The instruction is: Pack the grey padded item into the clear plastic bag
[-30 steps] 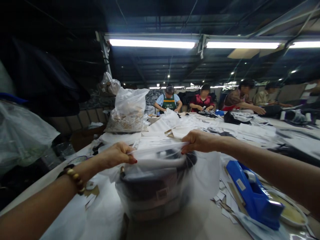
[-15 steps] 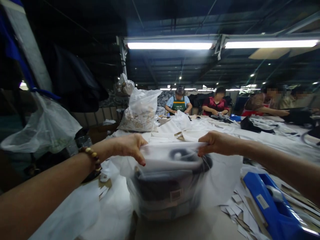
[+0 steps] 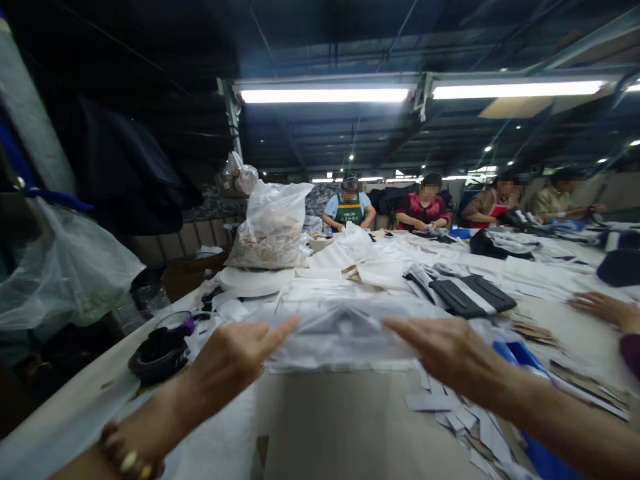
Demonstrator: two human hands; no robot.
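A clear plastic bag (image 3: 343,337) is stretched between my hands above the near part of the table, with a dark item blurred inside it. My left hand (image 3: 240,350), below a beaded bracelet, grips the bag's left side with its index finger pointing along the plastic. On the opposite side my right hand (image 3: 443,343) grips the bag the same way. The other fingers of both hands are curled and partly hidden. To the left of my left hand lies a dark rolled strap-like item (image 3: 160,357).
A blue tape dispenser (image 3: 540,433) sits partly behind my right forearm, beside paper scraps (image 3: 463,413). A dark pouch with a white band (image 3: 470,295) lies beyond. A co-worker's hand (image 3: 603,308) reaches in from the right. A filled plastic sack (image 3: 270,230) and several people are farther back.
The bag has been tipped and now shows as a flat, narrow shape between my hands. Both hands are lower. A co-worker's hand and the dark pouch have come into sight at right.
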